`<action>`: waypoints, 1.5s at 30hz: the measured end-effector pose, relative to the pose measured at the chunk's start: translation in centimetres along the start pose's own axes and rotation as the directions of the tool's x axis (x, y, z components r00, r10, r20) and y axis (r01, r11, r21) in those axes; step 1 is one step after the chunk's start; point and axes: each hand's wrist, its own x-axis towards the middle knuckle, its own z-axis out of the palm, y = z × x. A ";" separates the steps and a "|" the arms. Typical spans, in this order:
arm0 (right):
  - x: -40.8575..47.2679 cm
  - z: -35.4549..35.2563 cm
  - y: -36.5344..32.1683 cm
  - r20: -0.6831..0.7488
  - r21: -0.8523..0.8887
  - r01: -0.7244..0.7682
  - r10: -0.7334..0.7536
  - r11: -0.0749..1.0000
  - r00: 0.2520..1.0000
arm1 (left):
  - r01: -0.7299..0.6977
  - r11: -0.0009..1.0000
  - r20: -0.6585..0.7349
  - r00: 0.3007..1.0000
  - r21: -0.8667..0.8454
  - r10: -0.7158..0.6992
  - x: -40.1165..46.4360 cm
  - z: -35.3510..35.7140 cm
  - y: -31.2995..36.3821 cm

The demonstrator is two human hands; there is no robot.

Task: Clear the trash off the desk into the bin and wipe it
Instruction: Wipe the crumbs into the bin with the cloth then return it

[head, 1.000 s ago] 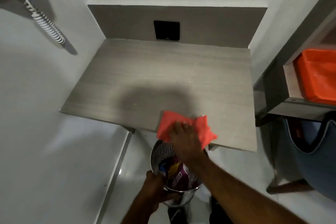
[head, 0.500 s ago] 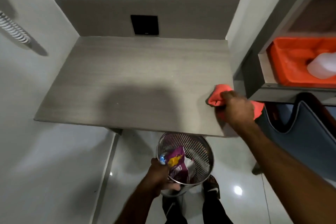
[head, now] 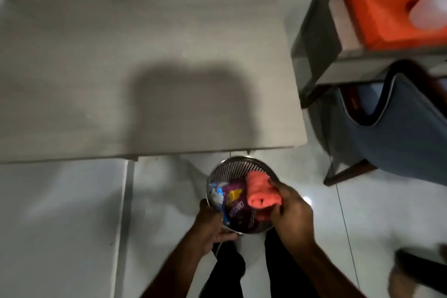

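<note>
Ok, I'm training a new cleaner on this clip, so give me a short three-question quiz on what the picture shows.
1. True or false: the pink cloth lies spread flat on the desk.
2. Which hand grips the rim of the metal bin?
A. left hand
B. right hand
C. neither
3. Fill in: the purple snack packet sits inside the ____.

Key
1. False: it is bunched in the right hand, over the bin's opening.
2. A
3. bin
</note>
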 end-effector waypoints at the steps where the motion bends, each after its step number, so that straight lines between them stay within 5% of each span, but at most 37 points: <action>1: 0.5 1.1 1.8 -0.017 0.043 -0.076 0.077 0.996 0.997 | 0.015 1.000 0.002 1.000 0.004 -0.015 2.1 0.3 -1.0; 6: 3.9 7.1 10.6 0.035 0.093 -0.249 0.246 0.964 0.969 | 0.102 0.993 0.005 0.995 -0.058 -0.102 12.4 1.9 -4.8; 12: 6.6 11.9 17.1 0.184 0.031 -0.248 0.238 0.968 0.954 | 0.112 0.991 -0.059 0.991 -0.068 -0.116 21.3 4.0 -8.3; 20: 7.6 14.1 20.1 0.206 0.008 -0.204 0.198 0.979 0.958 | 0.112 0.993 -0.112 0.987 -0.024 -0.114 27.4 6.4 -11.9; 24: 6.5 13.1 18.6 0.184 0.010 -0.125 0.121 0.992 0.975 | 0.127 0.973 -0.230 0.970 0.195 -0.080 24.6 5.7 -10.9; 27: 4.1 10.8 15.2 0.148 0.066 -0.085 0.075 0.994 0.986 | 0.001 0.966 -0.298 0.951 0.258 0.078 18.2 6.0 -5.9; 31: -0.1 5.9 7.1 0.010 0.111 0.041 -0.042 0.993 0.999 | -0.189 0.933 -0.111 0.966 0.307 0.232 4.2 6.6 2.8; 34: -2.8 1.2 0.4 -0.002 0.126 0.145 -0.145 0.981 0.989 | -0.409 0.773 0.047 0.894 0.485 0.445 -6.2 7.0 8.1; 37: -4.9 -3.3 -4.6 0.031 0.164 0.156 -0.163 0.974 0.986 | -0.594 0.427 0.270 0.747 0.682 0.607 -14.5 7.8 12.8; 41: -4.6 -10.4 -9.5 -0.008 0.511 0.085 -0.094 0.856 0.996 | -0.695 -0.088 0.632 0.584 0.713 0.510 -23.5 9.5 19.1; 43: -2.7 -14.5 -10.3 -0.053 0.647 0.058 -0.031 0.760 0.998 | -0.759 -0.208 0.761 0.509 0.617 0.401 -27.1 10.7 22.4; 45: 0.4 -18.8 -10.6 0.005 0.713 0.036 -0.057 0.700 0.998 | -0.834 -0.185 0.832 0.446 0.520 0.329 -29.9 12.4 25.4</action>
